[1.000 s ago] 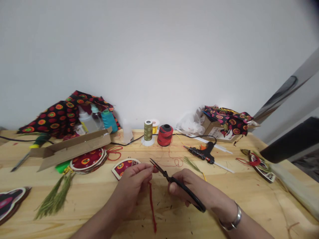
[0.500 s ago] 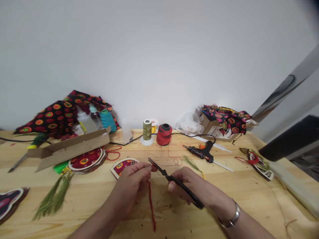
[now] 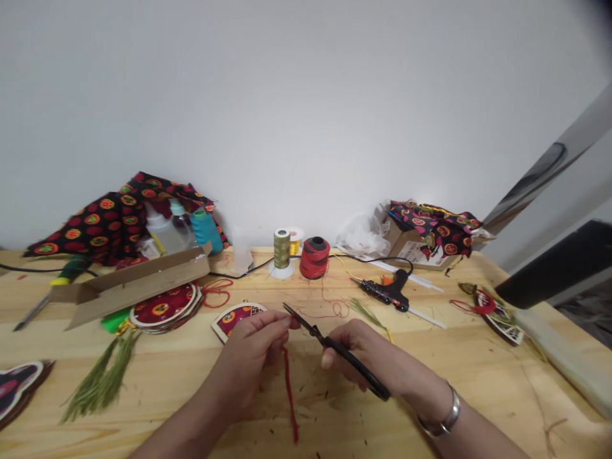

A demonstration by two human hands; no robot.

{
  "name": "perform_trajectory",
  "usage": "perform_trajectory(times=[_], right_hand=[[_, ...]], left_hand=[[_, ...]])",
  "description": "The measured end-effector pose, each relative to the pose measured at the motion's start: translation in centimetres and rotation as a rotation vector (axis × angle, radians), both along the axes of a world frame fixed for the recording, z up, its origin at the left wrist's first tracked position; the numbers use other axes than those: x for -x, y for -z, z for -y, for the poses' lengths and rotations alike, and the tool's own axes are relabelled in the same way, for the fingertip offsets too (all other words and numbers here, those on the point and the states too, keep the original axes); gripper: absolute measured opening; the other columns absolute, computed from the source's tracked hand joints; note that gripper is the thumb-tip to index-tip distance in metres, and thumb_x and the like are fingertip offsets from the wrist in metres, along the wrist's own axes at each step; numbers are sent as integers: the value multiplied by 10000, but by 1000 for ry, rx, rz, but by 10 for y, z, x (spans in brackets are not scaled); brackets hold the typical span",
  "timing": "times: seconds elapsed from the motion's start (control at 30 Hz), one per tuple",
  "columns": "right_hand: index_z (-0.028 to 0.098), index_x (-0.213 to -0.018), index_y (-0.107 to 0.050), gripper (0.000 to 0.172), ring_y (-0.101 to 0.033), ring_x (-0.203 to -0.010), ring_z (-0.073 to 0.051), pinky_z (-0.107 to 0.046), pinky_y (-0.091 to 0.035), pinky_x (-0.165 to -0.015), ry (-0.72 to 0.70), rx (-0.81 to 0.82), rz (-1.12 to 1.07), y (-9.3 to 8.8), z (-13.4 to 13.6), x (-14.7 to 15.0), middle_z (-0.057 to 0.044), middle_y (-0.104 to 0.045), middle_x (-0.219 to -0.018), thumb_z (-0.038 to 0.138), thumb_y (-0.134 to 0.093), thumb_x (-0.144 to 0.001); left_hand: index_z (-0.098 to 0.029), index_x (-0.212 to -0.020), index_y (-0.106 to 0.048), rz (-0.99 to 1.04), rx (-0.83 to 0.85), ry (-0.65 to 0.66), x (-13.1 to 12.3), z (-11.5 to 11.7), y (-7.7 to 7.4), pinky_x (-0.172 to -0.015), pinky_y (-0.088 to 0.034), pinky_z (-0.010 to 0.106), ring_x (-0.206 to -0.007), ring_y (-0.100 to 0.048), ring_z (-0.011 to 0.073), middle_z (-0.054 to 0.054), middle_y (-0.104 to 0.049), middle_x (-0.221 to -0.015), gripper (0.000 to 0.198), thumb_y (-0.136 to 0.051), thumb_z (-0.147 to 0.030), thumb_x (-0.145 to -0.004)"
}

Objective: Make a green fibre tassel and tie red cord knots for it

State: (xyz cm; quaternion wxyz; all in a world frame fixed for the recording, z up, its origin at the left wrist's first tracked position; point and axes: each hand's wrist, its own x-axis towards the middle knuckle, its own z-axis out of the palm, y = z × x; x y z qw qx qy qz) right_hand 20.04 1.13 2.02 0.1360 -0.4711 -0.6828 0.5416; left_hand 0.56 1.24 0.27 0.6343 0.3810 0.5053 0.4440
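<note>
My left hand (image 3: 261,344) is closed in a pinch on a red cord (image 3: 289,401), whose loose length hangs below the fingers over the tabletop. Black-handled scissors (image 3: 351,360) are gripped in my right hand (image 3: 358,350). Their blades point up and left, with the tips right at my left fingertips and the pinched cord; whether the blades touch the cord I cannot tell. Just behind my left hand lies a fan-shaped ornament (image 3: 234,320) with a wooden rim and red patterned fabric, partly covered by the fingers.
Behind the hands stand a red thread spool (image 3: 314,258) and an olive thread spool (image 3: 282,250). A glue gun (image 3: 387,290) lies to the right, near a small green tassel (image 3: 366,312). At left are round ornaments (image 3: 167,309), a cardboard tray (image 3: 138,287) and a large tassel (image 3: 102,379).
Almost nothing differs. The view has shifted very slightly, while both hands, the scissors and the red cord keep their places.
</note>
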Motion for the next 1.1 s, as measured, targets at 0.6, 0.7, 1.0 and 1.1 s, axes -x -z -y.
perform_trajectory(times=[0.6, 0.7, 1.0, 1.1], right_hand=[[146, -610, -492, 334, -254, -449, -49, -203, -159, -418, -18, -32, 7, -9, -1, 1, 70, -328, -487, 430, -560, -770], [143, -627, -511, 320, -246, -442, -49, -201, -156, -416, -19, -27, 19, -9, -1, 1, 75, -301, -479, 424, -555, -775], [135, -642, -556, 324, -234, -460, -57, -202, -155, -420, -16, -55, 34, -8, -1, 1, 72, -283, -493, 432, -558, -770], [136, -612, -542, 347, -237, -489, -61, -202, -171, -433, -16, -93, 25, -4, -2, 0, 68, -296, -516, 453, -580, -749]], left_hand=[[-118, -720, -677, 20, 5, 3, 1, 0, 3, -421, -154, 187, -434, -241, 56, -71, -371, -487, 187, -649, -298, -676], [-119, -707, -676, 14, 6, -6, 1, 1, 1, -419, -159, 185, -432, -248, 55, -66, -382, -491, 182, -652, -295, -669], [-119, -700, -677, 6, 9, 10, 1, -1, -1, -416, -166, 181, -437, -231, 53, -67, -363, -490, 169, -637, -283, -684], [-115, -703, -679, -17, 2, -4, 0, -1, -2, -416, -180, 176, -436, -246, 53, -66, -369, -481, 168, -630, -275, -686]])
